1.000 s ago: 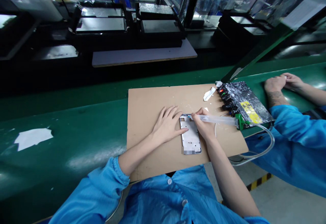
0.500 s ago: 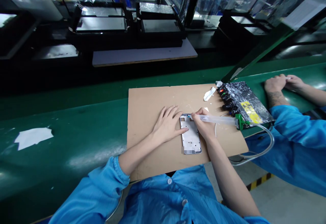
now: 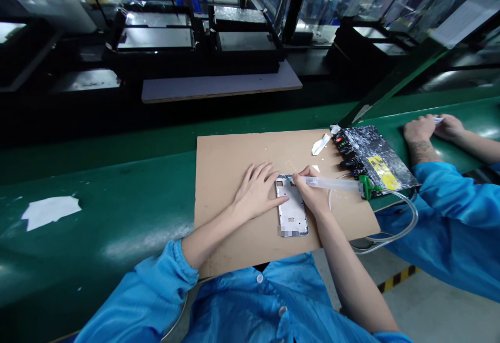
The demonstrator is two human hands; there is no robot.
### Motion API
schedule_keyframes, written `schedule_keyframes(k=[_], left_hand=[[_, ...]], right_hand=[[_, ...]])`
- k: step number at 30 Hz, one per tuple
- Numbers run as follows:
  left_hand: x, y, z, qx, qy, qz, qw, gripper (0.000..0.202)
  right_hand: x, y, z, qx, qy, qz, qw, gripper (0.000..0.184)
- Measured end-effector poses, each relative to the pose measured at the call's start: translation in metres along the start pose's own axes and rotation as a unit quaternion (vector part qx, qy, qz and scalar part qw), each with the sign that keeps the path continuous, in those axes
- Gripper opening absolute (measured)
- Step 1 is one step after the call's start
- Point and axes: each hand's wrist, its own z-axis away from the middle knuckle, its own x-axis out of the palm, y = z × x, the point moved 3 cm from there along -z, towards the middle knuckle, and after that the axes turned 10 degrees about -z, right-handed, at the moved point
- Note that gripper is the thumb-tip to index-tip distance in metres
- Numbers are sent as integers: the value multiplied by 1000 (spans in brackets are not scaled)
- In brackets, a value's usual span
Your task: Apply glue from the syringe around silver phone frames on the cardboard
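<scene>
Silver phone frame (image 3: 292,211) on tan cardboard (image 3: 230,176) — green belt (image 3: 97,213), blue sleeves (image 3: 156,291).

Phone frame and dispensing syringe on the cardboard sheet

A silvery metal phone frame (image 3: 292,208) lay flat on a brown cardboard sheet (image 3: 234,155), long side running toward the person. A clear syringe (image 3: 332,182) lay nearly level across its far right corner, tip touching the frame's top edge, with a green fitting at its rear end joined to a clear tube (image 3: 406,218) looping off the sheet's right edge.
</scene>
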Motion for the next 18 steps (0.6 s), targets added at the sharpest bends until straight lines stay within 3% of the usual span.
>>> schedule_keyframes(k=[18], left_hand=[[2,0,0,3,5,-3,1000,80]], right_hand=[[1,1,0,12,-7,-10,1000,36]])
